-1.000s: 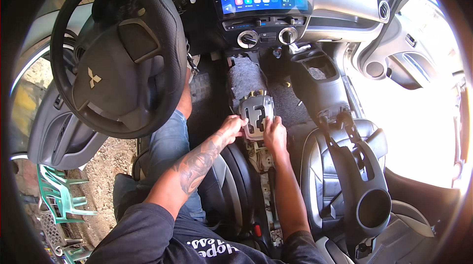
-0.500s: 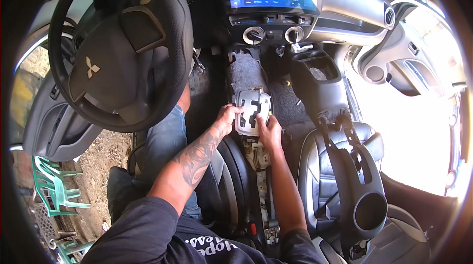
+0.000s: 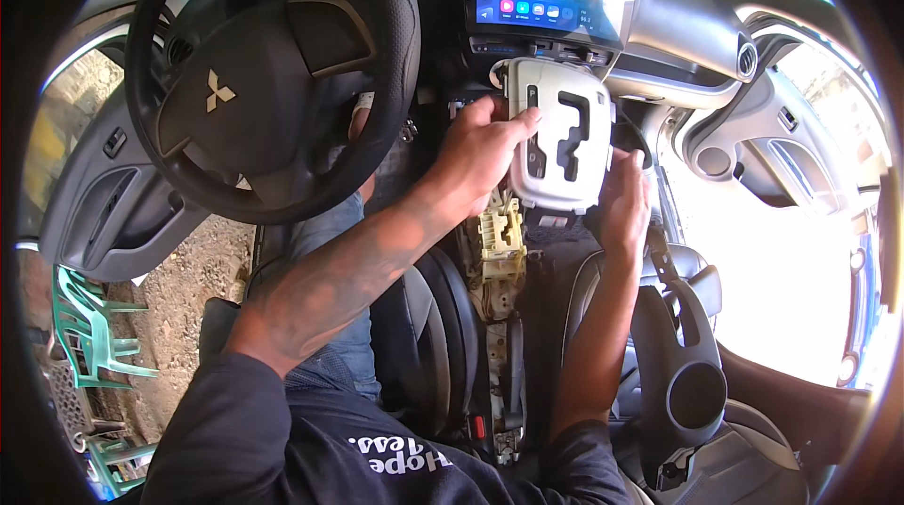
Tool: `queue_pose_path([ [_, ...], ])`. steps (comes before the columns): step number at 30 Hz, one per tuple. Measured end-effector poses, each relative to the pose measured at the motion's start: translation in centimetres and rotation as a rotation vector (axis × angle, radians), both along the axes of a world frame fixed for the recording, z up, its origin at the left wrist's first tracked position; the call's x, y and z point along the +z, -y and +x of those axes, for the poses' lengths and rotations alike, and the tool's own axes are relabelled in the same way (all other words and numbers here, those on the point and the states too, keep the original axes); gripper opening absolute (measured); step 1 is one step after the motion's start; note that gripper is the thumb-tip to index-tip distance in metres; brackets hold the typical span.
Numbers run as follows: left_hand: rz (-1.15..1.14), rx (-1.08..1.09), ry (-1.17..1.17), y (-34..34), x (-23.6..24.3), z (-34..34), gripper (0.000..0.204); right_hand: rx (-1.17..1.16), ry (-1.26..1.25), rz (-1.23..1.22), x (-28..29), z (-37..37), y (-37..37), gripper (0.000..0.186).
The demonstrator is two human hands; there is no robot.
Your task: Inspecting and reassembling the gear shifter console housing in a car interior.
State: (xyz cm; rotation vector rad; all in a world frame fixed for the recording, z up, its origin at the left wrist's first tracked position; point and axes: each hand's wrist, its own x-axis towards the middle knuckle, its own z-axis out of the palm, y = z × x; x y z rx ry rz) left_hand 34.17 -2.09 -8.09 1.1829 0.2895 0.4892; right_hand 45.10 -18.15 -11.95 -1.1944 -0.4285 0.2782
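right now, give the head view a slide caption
Left hand grips a silver gear shift panel, right hand at its opposite edge, steering wheel off to the left.

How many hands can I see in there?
2. The left hand grips the silver panel by its left side; the right hand is at the panel's right side. Both are partly hidden behind the panel.

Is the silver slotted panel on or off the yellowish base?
Off: the left hand grips the panel, the right hand is at its opposite edge, and the yellowish base shows uncovered.
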Motion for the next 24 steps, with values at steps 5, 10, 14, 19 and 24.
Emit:
queue_pose_path([
  [5, -0.139, -0.156, -0.14, -1.3, 5.4, -13.6, 0.034, 0.201, 0.097, -0.305, -7.0, 0.1, -4.0, 0.037],
  [10, 0.09, -0.078, -0.278, -2.4, 8.5, -25.6, 0.062, 0.283, 0.063, -0.51, -13.9, 2.6, -11.3, 0.055],
  [14, 0.002, 0.004, -0.318, -2.3, 7.8, -30.0, 0.065, 0.113, 0.076, -0.183, -16.0, 5.1, -10.7, 0.057],
  [19, -0.042, 0.031, -0.248, -3.1, 6.7, -31.1, 0.062, 0.086, 0.011, -0.1, -16.5, 2.8, -10.1, 0.056],
  [24, -0.073, 0.003, -0.216, -3.4, 6.8, -31.4, 0.063, 0.09, 0.108, 0.031, -17.3, 1.4, -7.1, 0.056],
])
